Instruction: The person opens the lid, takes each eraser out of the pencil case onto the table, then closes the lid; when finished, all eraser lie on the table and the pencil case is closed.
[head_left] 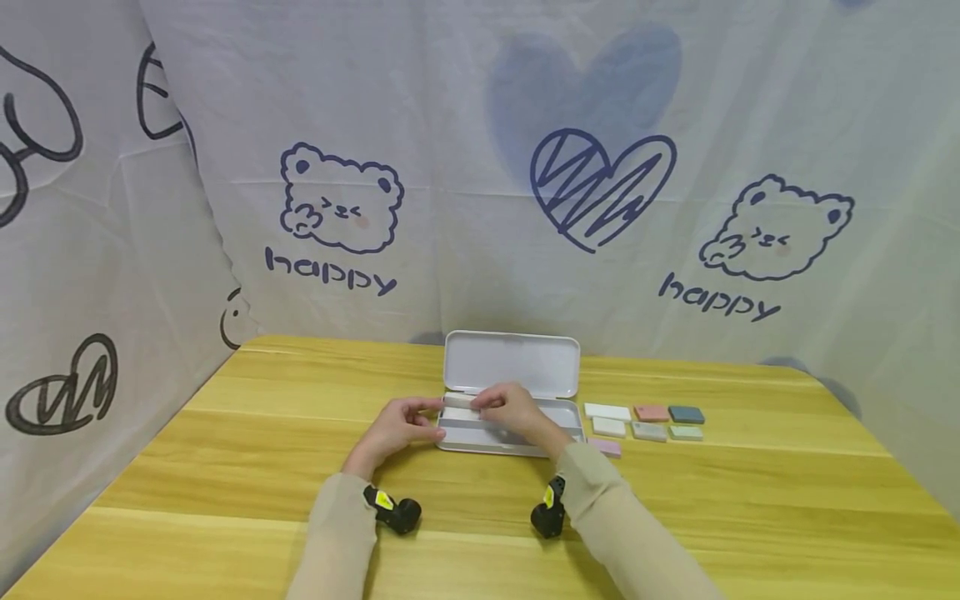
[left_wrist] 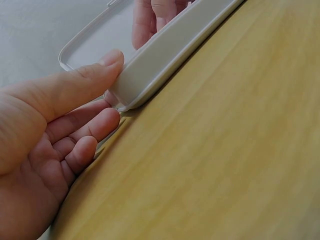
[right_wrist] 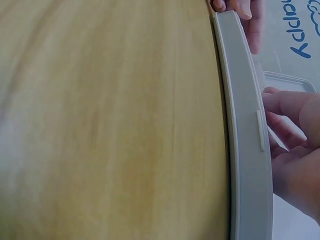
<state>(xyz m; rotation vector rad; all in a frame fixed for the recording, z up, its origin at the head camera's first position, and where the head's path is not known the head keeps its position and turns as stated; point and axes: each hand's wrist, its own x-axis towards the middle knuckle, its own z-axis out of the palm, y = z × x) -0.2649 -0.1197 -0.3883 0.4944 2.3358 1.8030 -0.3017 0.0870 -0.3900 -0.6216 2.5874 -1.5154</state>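
A shallow white tin case (head_left: 495,446), like a pencil case, lies with its hinged lid (head_left: 512,364) raised at the back. My left hand (head_left: 392,429) grips the case's left end. In the left wrist view its thumb (left_wrist: 95,75) presses the corner and the other fingers curl beside the end wall. My right hand (head_left: 517,412) reaches into the case, its fingertips pinching the right end of a white block (head_left: 459,401), eraser-like, in the back left part. Another white block (head_left: 461,413) lies just in front of it. In the right wrist view the rim hides the right fingertips.
Right of the case lie several small blocks: white (head_left: 607,412), salmon (head_left: 651,413), dark blue-grey (head_left: 686,414), grey (head_left: 649,431) and pale green (head_left: 686,433). A pink block (head_left: 606,448) sits near the case's front right corner. A printed cloth (head_left: 465,208) hangs behind the wooden table (head_left: 225,467).
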